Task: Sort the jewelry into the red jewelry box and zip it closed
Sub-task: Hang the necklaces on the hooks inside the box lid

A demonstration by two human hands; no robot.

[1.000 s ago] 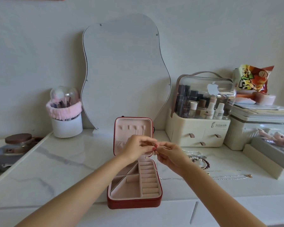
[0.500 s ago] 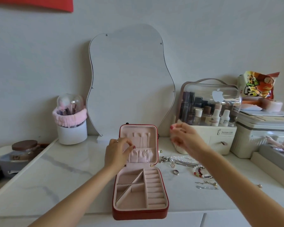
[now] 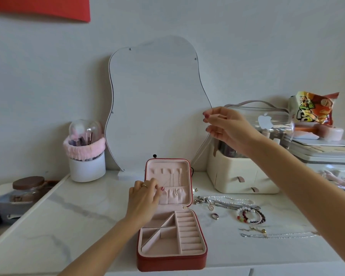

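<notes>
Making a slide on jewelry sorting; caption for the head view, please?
Left hand at open red jewelry box lid pocket; right hand raised; loose jewelry on tabletop.

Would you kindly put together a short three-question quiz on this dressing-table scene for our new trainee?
1. True or false: the red jewelry box is zipped closed.
2. Which hand touches the lid's pink pocket: A left hand, B right hand?
3. Fill in: the loose ring lies on the table to the box's ____.

Key: 1 false; 2 A; 3 right.
</notes>
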